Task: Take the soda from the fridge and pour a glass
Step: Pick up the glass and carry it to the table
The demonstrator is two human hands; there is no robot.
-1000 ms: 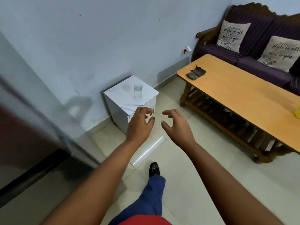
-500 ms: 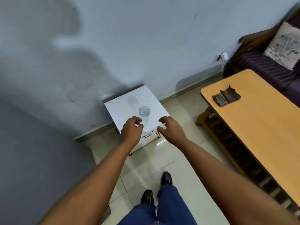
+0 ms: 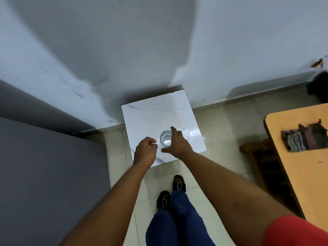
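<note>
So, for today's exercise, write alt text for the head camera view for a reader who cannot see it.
Seen from above, a person's right hand spreads thumb and fingers around a clear glass standing on a small white cabinet, while the left hand hovers beside it, fingers curled. A wooden table with a dark cloth stands to the right.

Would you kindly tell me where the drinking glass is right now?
In the head view, centre frame, the glass stands near the front of the white cabinet top, between the left hand and the right hand.
</note>
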